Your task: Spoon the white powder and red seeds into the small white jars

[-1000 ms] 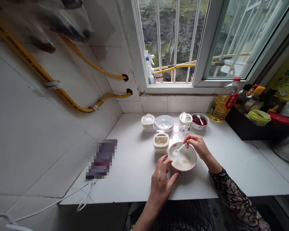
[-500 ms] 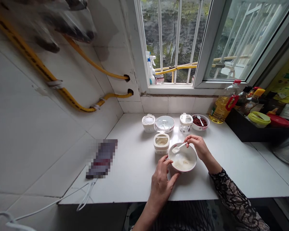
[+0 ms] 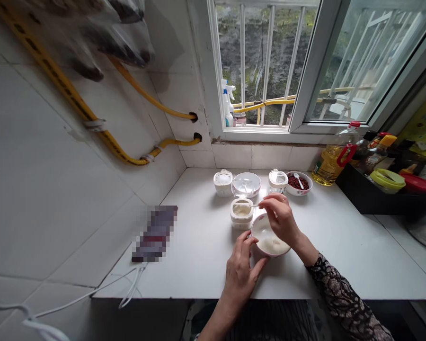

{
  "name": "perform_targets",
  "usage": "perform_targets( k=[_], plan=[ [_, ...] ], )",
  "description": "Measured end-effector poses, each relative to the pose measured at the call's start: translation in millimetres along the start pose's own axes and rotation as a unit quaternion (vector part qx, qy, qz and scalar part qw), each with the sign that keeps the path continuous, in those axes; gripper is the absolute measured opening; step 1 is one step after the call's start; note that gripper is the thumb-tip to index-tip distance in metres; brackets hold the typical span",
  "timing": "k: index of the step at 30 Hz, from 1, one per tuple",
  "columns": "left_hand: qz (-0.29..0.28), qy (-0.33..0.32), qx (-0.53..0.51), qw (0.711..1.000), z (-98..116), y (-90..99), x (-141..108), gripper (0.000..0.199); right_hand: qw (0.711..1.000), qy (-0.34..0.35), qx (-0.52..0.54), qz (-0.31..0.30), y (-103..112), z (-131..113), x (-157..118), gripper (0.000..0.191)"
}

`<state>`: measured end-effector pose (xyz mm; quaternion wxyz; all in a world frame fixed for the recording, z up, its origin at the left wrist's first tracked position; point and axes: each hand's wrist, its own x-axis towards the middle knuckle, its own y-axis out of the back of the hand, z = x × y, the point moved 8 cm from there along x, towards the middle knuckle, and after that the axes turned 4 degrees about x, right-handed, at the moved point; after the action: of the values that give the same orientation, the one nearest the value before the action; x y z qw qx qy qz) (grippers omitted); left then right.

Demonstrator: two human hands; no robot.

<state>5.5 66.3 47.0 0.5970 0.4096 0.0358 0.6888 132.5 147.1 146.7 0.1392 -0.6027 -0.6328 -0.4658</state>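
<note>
My left hand (image 3: 240, 265) grips the near left rim of a white bowl (image 3: 264, 235) with pale powder in it. Pinched in my right hand (image 3: 282, 220) is a small white spoon (image 3: 252, 205), whose tip is over the open mouth of a cream-coloured jar (image 3: 241, 219) of pale powder. The jar stands just left of the bowl. Part of the bowl's right side is hidden behind my right hand. Whether the spoon carries anything is too small to tell.
Behind stand a jar of white contents (image 3: 223, 183), a second bowl (image 3: 246, 184), a clear jar (image 3: 278, 180) and a bowl of red beans (image 3: 299, 183). An oil bottle (image 3: 332, 158) and black box (image 3: 362, 192) are at right. A cable (image 3: 129, 289) lies front left.
My right hand has moved left with the spoon, from above the bowl to the open cream jar. My left hand still grips the bowl. The whole view has shifted slightly.
</note>
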Motion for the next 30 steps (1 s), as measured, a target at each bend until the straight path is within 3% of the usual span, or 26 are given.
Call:
perform_targets(
  k=[2, 4, 11, 14, 17, 23, 30],
  plan=[
    [0.001, 0.000, 0.000, 1.000, 0.2, 0.1, 0.1, 0.035, 0.995, 0.080, -0.053, -0.033, -8.2, -13.0, -3.1, 0.024],
    [0.001, 0.001, 0.000, 1.000, 0.1, 0.0, 0.3, 0.035, 0.993, 0.097, -0.063, -0.025, -6.0, -16.8, -4.0, 0.024],
    [-0.004, -0.001, 0.004, 1.000, 0.3, 0.5, 0.5, 0.038, 0.996, -0.072, 0.002, 0.049, 34.1, 17.2, -7.4, 0.016],
    [-0.006, 0.002, -0.001, 1.000, 0.2, 0.8, 0.4, 0.037, 0.997, -0.062, -0.040, -0.006, 34.3, 23.9, -10.6, 0.018],
    [-0.008, 0.003, -0.004, 1.000, 0.5, 0.8, 0.5, 0.036, 0.994, -0.013, -0.075, -0.085, 21.5, 19.6, -12.9, 0.019],
    [0.001, -0.006, 0.003, 1.000, 2.8, 2.4, 1.2, 0.034, 0.979, 0.050, -0.013, -0.196, -0.9, 0.8, -18.4, 0.026],
    [0.002, -0.005, 0.005, 1.000, 3.3, 2.8, 1.6, 0.033, 0.983, 0.036, -0.025, -0.178, 4.7, 5.3, -17.5, 0.024]
  ],
)
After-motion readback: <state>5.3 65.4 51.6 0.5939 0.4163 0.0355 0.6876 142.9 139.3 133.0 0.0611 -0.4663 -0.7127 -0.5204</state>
